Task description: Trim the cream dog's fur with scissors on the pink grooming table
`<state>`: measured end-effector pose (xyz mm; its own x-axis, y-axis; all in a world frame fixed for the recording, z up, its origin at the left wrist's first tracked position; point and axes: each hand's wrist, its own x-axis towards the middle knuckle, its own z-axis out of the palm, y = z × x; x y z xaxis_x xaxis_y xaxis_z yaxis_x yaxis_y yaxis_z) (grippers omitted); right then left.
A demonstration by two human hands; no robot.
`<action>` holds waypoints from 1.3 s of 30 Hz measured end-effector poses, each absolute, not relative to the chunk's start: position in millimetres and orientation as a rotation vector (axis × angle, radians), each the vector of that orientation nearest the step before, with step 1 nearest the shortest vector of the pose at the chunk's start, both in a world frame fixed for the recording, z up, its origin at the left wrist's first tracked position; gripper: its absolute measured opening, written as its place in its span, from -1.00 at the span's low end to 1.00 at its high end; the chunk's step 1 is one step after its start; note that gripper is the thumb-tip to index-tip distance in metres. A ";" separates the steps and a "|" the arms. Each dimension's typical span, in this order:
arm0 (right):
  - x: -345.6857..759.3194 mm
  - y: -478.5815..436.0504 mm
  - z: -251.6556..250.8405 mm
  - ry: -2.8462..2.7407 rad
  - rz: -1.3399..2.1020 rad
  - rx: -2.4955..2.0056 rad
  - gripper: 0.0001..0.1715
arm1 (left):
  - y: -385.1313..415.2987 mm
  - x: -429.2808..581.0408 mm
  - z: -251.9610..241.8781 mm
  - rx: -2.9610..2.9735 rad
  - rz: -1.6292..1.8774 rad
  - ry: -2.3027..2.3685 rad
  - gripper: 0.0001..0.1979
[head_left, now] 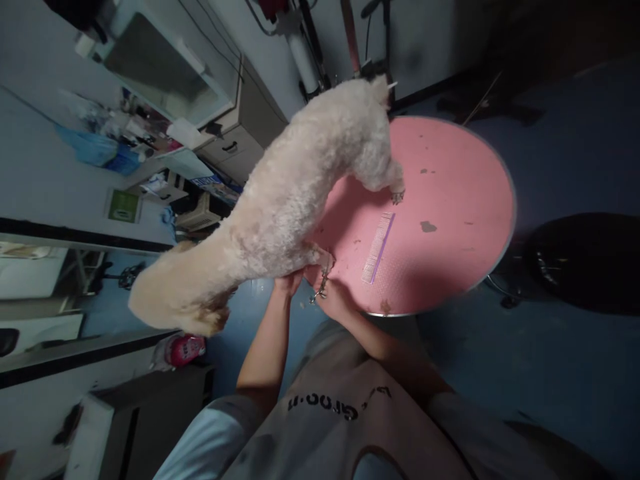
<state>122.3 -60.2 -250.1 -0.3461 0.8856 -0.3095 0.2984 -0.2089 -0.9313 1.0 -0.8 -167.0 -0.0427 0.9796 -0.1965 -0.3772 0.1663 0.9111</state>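
Note:
A cream-coloured, closely trimmed curly dog (295, 180) stands at the left side of a round pink table (465, 193), its head turned away over the edge. My left hand (289, 283) is under the dog's chest beside its near front leg (316, 255); the fingers are mostly hidden by the fur. Close to that paw, my right hand (331, 298) is closed on metal scissors (320, 291), with the ring handles showing by the table edge. Just right of this hand, a comb (379, 248) with a purple spine lies on the table.
Small fur clippings (385, 306) and grey worn spots (428, 227) mark the tabletop. A black round seat (585, 263) stands to the right. At upper left are a drawer cabinet (235, 147) and a cluttered shelf. A pink bag (186, 350) is at lower left.

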 end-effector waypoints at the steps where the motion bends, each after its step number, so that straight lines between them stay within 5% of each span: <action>1: 119.3 -58.6 -250.6 -1.606 1.561 -1.410 -0.60 | -1.4 0.3 -167.4 0.762 1.280 1.058 -0.67; 11: 101.3 -34.6 -262.1 -1.881 1.367 -1.466 -0.38 | -3.6 -3.4 -168.6 0.733 1.311 1.197 -0.63; 22: 100.8 -28.6 -258.4 -1.943 1.375 -1.481 -0.52 | -3.2 -5.8 -167.7 0.571 1.438 1.232 -0.77; 39: 124.0 -27.3 -240.0 -2.091 1.397 -1.407 -0.56 | -1.3 -3.8 -169.1 0.586 1.454 1.128 -0.72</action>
